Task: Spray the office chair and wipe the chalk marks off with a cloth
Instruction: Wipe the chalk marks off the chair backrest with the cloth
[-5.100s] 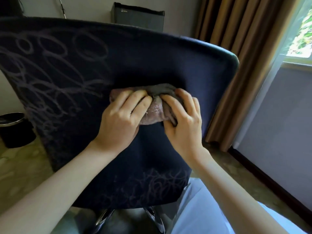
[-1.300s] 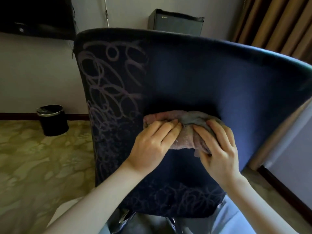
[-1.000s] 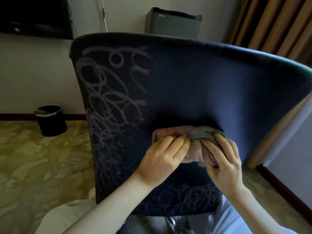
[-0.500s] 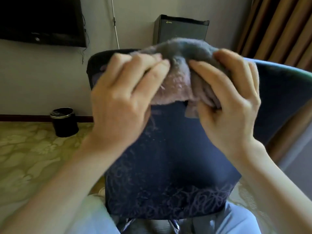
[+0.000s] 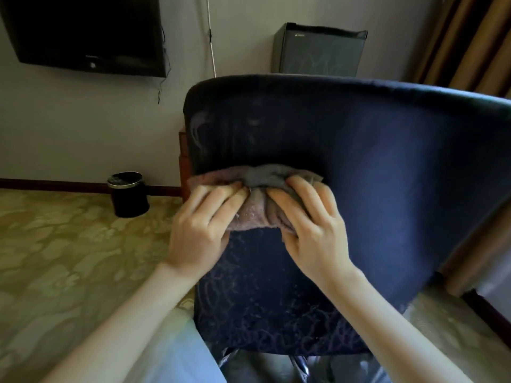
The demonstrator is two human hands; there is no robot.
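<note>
**Chair (image 5: 387, 175) back: cloth pressed at its left-centre, both hands on it**

Cloth (image 5: 255, 214) is bunched, pink-grey, flat against the navy chair back, close to the back's left edge and about mid-height. Left hand (image 5: 203, 228): fingers lie over the cloth's left half, thumb tucked under its lower edge, so it's clamped on the cloth. Right hand (image 5: 313, 230): fingers curl into a grey fold, thumb below, also clamped on the cloth. Hands sit side by side, fingertips nearly meeting at the cloth's middle.

Chalk marks (image 5: 276, 324): dense looping scribble across the bottom edge of the back, below the hands. Faint smears near the top-left corner. Right half of the back looks plain navy.

Background: bin (image 5: 128, 193) on the patterned floor (image 5: 55, 258) by the wall, TV (image 5: 85, 31) on the wall, fridge (image 5: 318, 48) behind the chair, curtain (image 5: 470, 37) at right.
</note>
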